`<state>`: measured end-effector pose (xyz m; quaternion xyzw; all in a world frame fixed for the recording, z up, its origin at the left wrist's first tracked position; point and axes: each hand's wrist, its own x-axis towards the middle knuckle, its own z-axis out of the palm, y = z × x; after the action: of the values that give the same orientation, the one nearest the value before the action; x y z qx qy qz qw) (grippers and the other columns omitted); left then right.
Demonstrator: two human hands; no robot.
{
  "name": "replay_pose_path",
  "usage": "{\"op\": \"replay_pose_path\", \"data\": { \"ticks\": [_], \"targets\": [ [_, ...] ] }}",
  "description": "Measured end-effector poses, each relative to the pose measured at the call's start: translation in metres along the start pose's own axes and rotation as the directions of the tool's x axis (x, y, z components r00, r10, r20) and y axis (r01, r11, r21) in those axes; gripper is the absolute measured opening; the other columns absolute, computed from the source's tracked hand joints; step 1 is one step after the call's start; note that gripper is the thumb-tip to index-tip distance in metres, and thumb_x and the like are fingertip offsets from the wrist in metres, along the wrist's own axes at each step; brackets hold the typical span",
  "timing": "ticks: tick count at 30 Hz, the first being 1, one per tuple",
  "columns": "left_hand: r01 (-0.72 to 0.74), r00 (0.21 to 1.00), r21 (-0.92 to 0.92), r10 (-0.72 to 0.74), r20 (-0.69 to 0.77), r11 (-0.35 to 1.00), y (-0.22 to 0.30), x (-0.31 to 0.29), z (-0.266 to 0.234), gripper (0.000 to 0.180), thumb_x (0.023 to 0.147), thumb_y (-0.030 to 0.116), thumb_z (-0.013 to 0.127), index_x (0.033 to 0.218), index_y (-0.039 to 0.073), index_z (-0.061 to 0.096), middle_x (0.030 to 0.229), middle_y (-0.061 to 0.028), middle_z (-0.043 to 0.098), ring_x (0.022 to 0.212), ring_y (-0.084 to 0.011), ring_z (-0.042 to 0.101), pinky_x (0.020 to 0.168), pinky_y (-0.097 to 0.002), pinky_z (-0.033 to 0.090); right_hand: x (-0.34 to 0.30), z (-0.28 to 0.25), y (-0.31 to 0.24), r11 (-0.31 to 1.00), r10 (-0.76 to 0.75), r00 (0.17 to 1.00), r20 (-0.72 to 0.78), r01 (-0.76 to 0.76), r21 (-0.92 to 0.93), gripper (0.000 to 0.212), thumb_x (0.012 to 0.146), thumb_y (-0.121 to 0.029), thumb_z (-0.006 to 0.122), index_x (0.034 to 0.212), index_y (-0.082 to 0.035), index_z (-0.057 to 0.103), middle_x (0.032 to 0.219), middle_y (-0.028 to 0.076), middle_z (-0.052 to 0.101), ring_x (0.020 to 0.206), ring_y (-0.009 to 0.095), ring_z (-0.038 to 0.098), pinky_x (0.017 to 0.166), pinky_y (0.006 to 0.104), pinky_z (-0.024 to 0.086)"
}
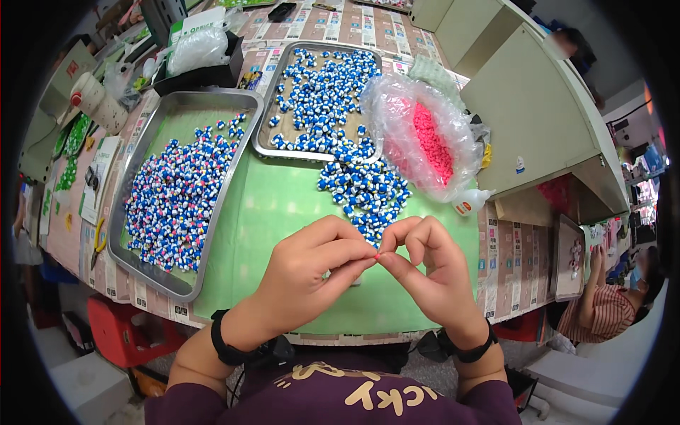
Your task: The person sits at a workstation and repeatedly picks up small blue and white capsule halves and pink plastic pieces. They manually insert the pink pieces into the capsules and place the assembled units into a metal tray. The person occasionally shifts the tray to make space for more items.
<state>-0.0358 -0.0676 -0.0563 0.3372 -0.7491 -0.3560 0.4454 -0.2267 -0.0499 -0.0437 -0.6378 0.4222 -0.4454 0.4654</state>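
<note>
My left hand (315, 263) and my right hand (429, 265) meet fingertip to fingertip over the green mat (276, 205). Both pinch a small pink piece (377, 256), mostly hidden by the fingers. Just beyond them lies a loose heap of small blue-and-white beads (365, 195), spilling from the front edge of the far metal tray (258, 134), which holds more of them. At the left, a second metal tray (200, 273) carries many similar beads with pink bits among them. Pink pieces (431, 142) fill an open clear plastic bag (386, 106) at the far right.
A small white bottle (473, 202) stands beside the bag, near a grey cabinet (535, 113). Yellow-handled pliers (98, 241) lie left of the left tray. Behind that tray sits a black box (202, 76) with plastic bags. Another person (598, 308) works at the right.
</note>
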Motion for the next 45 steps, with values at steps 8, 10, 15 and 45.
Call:
{"op": "replay_pose_path", "data": {
  "ticks": [8, 10, 15, 45],
  "targets": [
    [0.382, 0.917, -0.400, -0.397, 0.048, 0.833, -0.018, -0.013, -0.030, 0.026, 0.085, -0.008, 0.061, 0.111, -0.002, 0.065, 0.111, -0.0098, 0.061, 0.099, -0.0160, 0.061, 0.085, -0.0272, 0.052, 0.010, -0.003, 0.010, 0.868, -0.027, 0.954, 0.298, 0.170, -0.467, 0.021, 0.076, 0.009, 0.057, 0.081, -0.006, 0.044, 0.077, 0.006, 0.052, 0.074, 0.024, 0.055, 0.075, 0.0347, 0.039],
    [0.409, 0.891, -0.483, -0.452, 0.029, 0.774, -0.023, -0.015, -0.038, 0.028, 0.084, -0.008, 0.061, 0.112, -0.004, 0.064, 0.110, -0.0097, 0.062, 0.099, -0.0166, 0.061, 0.087, -0.0281, 0.052, 0.009, 0.004, 0.012, 0.831, -0.010, 0.941, 0.339, 0.197, -0.521, 0.020, 0.073, 0.007, 0.055, 0.083, -0.007, 0.046, 0.074, 0.007, 0.051, 0.075, 0.028, 0.054, 0.075, 0.0374, 0.036],
    [0.448, 0.861, -0.487, -0.508, 0.011, 0.750, -0.026, -0.022, -0.052, 0.028, 0.083, -0.007, 0.065, 0.111, -0.005, 0.064, 0.110, -0.0120, 0.064, 0.100, -0.0172, 0.062, 0.087, -0.0289, 0.052, 0.015, 0.014, 0.010, 0.786, 0.013, 0.918, 0.397, 0.236, -0.571, 0.018, 0.075, 0.006, 0.054, 0.084, -0.008, 0.047, 0.074, 0.007, 0.052, 0.075, 0.027, 0.054, 0.076, 0.0375, 0.036],
    [0.268, 0.914, -0.663, -0.401, -0.054, 0.699, -0.004, -0.009, -0.005, 0.023, 0.082, -0.007, 0.069, 0.104, -0.004, 0.065, 0.101, -0.0106, 0.066, 0.095, -0.0152, 0.065, 0.084, -0.0258, 0.053, 0.017, 0.024, -0.003, 0.924, -0.253, 0.963, -0.091, 0.213, -0.317, 0.028, 0.078, 0.006, 0.068, 0.085, -0.008, 0.045, 0.085, 0.005, 0.060, 0.079, 0.018, 0.057, 0.077, 0.0326, 0.038]
  ]
}}
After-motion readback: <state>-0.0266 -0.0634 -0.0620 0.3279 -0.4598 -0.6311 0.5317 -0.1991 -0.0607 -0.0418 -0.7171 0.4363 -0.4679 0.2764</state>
